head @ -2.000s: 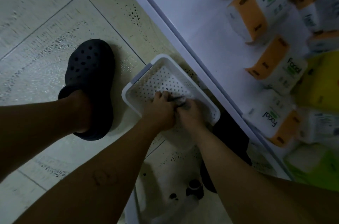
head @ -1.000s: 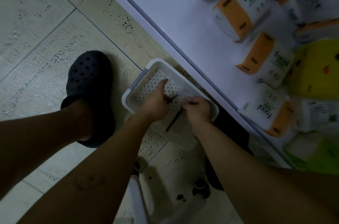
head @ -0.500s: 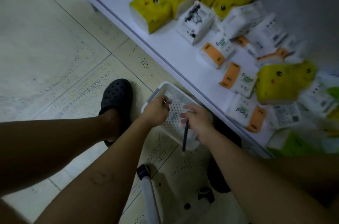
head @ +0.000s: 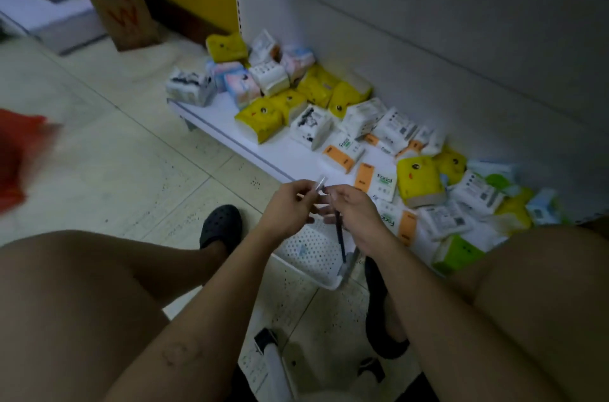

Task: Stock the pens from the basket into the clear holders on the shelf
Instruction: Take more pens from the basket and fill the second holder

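Tiled floor (head: 138,151), glossy, speckled. Beyond the basket: low white shelf (head: 286,151), smooth laminate, heaped with soft plastic-wrapped tissue packs (head: 418,181). No clear holders in sight.

Basket (head: 309,250): white plastic, rectangular, perforated bottom, on the floor against the shelf edge. The bottom that shows holds no pens; likely near the end of stocking.

Above the basket, right hand (head: 356,207) with fingers curled round the top of a thin dark pen (head: 340,240), tip hanging down. Left hand (head: 286,207) just beside it, thumb and forefinger pinching a small pale piece (head: 320,186); cap or label, cannot tell. Pen not yet shelved.
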